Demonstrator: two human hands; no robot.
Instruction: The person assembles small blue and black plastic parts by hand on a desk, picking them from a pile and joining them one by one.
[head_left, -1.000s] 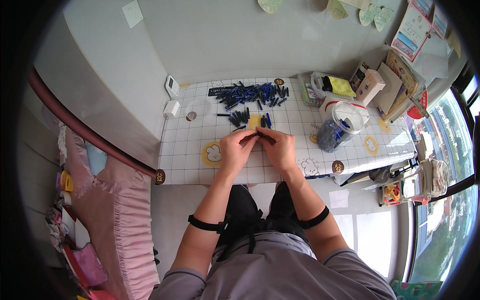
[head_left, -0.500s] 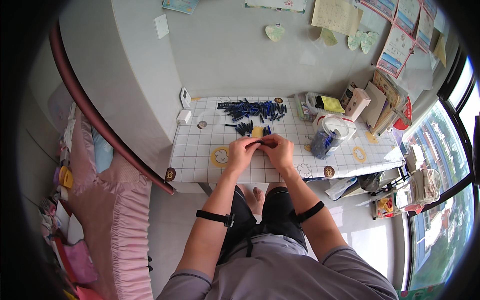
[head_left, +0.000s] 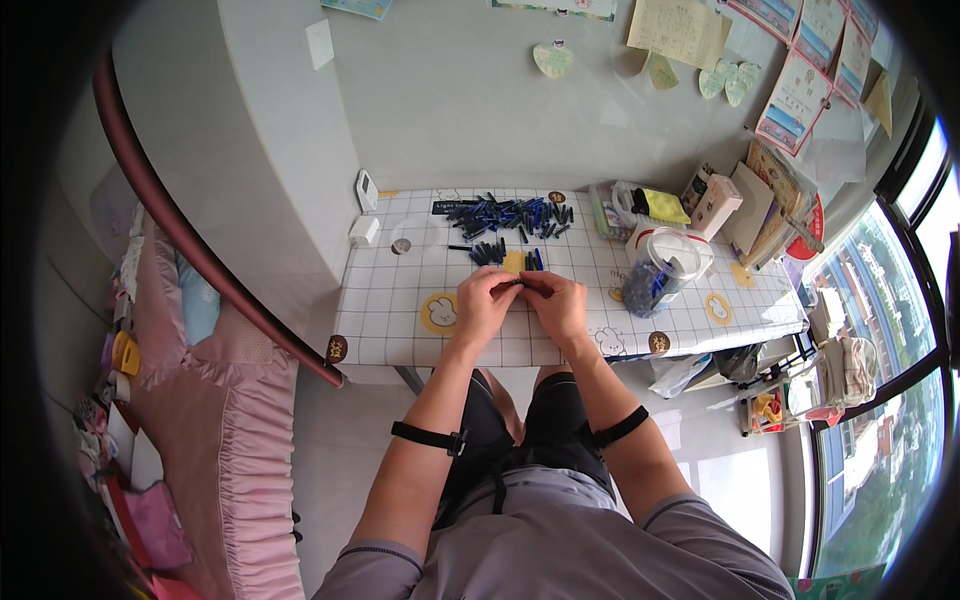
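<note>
left hand [head_left: 483, 304] and right hand [head_left: 557, 305] pinch a small, slim, blackish piece [head_left: 519, 283], partly hidden.

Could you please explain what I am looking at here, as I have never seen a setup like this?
Of course. There is no machine: these are a person's own bare hands, the left hand and the right hand, with black straps around the forearms. The camera is worn on the head and looks down; its fisheye lens bends straight edges. On the table, under a white checked cover, lies a pile of small dark and blue sticks, with smaller groups nearer the hands. To the right stands a clear jar with similar pieces inside. Both hands hold a small dark piece between their fingertips, too small to make out fully.
</note>
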